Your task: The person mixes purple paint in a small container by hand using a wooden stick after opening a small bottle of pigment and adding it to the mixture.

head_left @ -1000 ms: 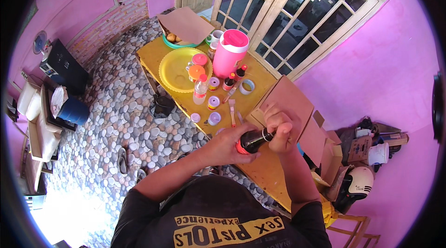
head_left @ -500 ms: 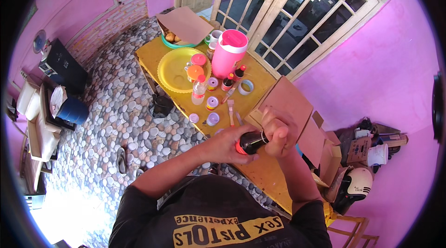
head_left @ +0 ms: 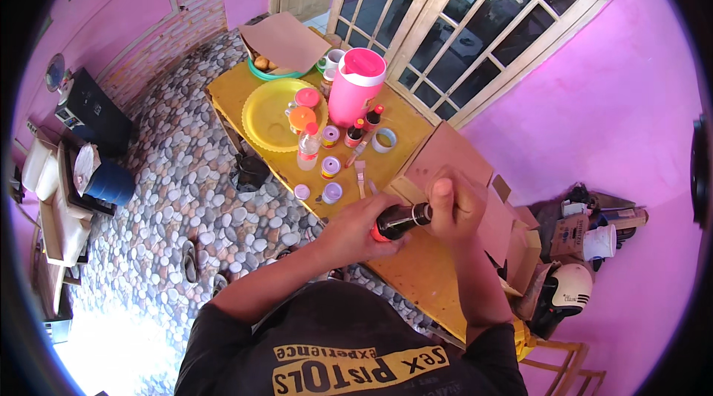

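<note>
My left hand point(head_left: 359, 231) is wrapped round the body of a dark glass bottle point(head_left: 396, 222) with a red label, which lies tilted with its neck to the right. At the mouth of that bottle is my right hand point(head_left: 457, 205), fingers curled in and thumb raised; whatever they hold is hidden. Beyond my hands on the table stand two small dark bottles with red caps point(head_left: 355, 133) point(head_left: 373, 118), a clear plastic bottle point(head_left: 308, 147) and small jars with purplish lids point(head_left: 330, 167). A flat brush point(head_left: 361, 178) lies close to my left hand.
The yellow table point(head_left: 416, 277) carries an open cardboard box point(head_left: 453, 158) beside my right hand, a tape roll point(head_left: 384, 141), a pink jug point(head_left: 357, 88) and a yellow tray point(head_left: 256, 118). A helmet point(head_left: 570, 288) sits by the right wall. Paned doors point(head_left: 453, 32) stand behind.
My right hand has shifted slightly off the bottle's neck, so more of the neck and its end shows. My left hand keeps its hold. The whole view has moved a little.
</note>
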A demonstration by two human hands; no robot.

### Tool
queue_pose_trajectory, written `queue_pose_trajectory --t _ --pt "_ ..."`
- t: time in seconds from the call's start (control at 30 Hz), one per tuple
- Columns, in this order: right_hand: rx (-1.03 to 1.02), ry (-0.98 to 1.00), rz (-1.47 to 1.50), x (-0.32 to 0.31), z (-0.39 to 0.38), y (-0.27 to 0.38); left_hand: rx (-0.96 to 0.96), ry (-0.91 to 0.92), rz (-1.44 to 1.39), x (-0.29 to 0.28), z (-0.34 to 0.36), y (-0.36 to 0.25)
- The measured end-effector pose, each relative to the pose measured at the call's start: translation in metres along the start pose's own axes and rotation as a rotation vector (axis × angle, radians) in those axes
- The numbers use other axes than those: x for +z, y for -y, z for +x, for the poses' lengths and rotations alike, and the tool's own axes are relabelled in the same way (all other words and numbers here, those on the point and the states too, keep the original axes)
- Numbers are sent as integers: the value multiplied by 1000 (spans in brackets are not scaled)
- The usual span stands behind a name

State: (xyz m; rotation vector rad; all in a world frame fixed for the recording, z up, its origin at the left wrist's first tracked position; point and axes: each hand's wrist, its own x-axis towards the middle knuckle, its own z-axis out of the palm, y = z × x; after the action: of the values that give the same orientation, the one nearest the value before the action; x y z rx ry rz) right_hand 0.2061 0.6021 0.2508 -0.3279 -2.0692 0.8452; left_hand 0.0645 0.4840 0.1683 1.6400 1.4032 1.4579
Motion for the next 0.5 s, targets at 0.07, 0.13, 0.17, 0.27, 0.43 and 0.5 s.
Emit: queue_pose_trajectory --t 0.07,0.13,0.17,0.27,0.43,0.5 --pt "-42 -36 -102 6 0 4 6 -59 61 3 -1 1" --pt "-29 -107 -162 9 -3 5 20 -126 137 7 -2 3" --pt "-28 -107 -163 13 -2 4 19 -125 137 10 -2 4" --pt "-121 -224 -146 19 -2 0 37 -200 178 18 -2 2" --pt "-139 -131 -197 13 -6 3 58 -154 160 24 -11 -6" --pt "-123 -113 -240 10 -11 3 41 -124 130 30 -16 0"
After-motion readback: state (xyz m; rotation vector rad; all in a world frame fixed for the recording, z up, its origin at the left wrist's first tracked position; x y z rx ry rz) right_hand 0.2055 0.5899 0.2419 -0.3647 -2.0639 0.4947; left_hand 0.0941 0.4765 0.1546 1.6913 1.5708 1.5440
